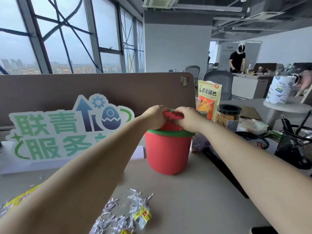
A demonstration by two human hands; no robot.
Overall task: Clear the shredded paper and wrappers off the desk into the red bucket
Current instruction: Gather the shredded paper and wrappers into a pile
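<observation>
At the top of the red bucket (167, 152), a red handle (172, 114) is held from both ends. The fingers of the left hand (156, 116) are curled over its 9 o'clock end and those of the right hand (187, 118) over its 3 o'clock end, so each grip is clamped on it. Whether the piece is a carrying bail or part of a lid cannot be told, since its ends are covered.

The step in hand is judged to be the freeing of the bucket's mouth. It would be done well if both ends were raised evenly, so that the bucket is not tipped or dragged. The piece should then be swung fully aside, so that the opening is left clear for the litter.

The bucket is smooth red plastic with a green band (170, 133) round the rim and a red dome beneath the handle. It stands upright mid-table, just before the brown partition.

The shredded paper (118, 222) lies at 7 o'clock from the bucket, well apart from it, near the close edge of the table (194, 200). It is seen as pale, thin strips in loose heaps, likely to scatter if swept fast. A small yellow wrapper (142, 215) lies crumpled among them. A larger yellow wrapper (22, 198) lies at 8 o'clock, partly hidden by the left forearm.
</observation>
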